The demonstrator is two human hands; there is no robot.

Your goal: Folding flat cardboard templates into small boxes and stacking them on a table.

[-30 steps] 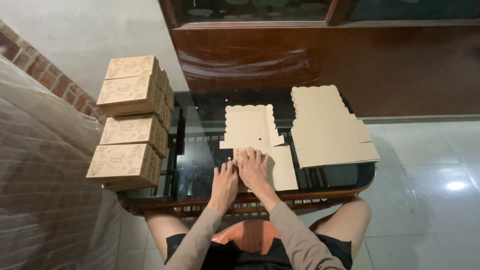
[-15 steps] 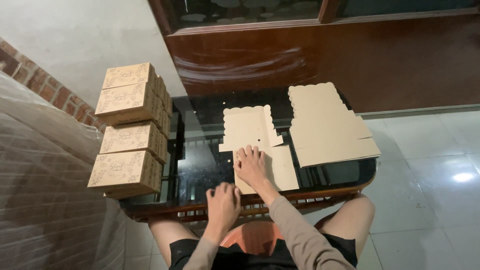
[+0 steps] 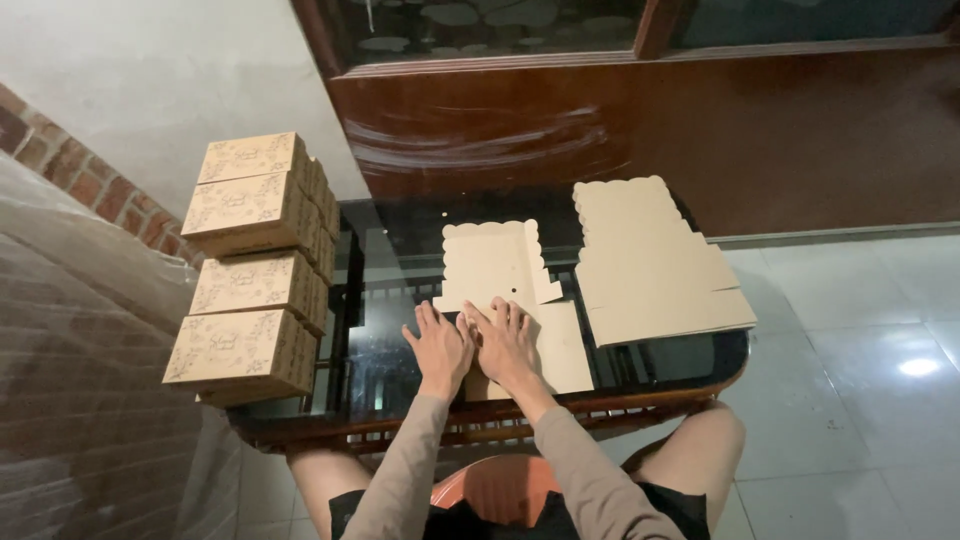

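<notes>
a: left hand [image 3: 438,345] and right hand [image 3: 503,340]: what are they doing?

b: both lie flat, fingers spread wide, side by side, pressing on the flat cardboard box blank [image 3: 505,300] near the front edge of the glass desk [image 3: 385,370]. neither grips anything.

a: where exactly is the blank?

b: middle of the desk, scalloped end toward the far edge, its near part under the palms.

a: what else is there?

b: a stack of flat blanks [image 3: 650,265] on the right side, and folded patterned boxes [image 3: 250,265] piled along the left edge.

A home: tiled floor [image 3: 860,400], brick wall [image 3: 60,330], wooden door [image 3: 600,130], glass table [image 3: 390,360].
</notes>
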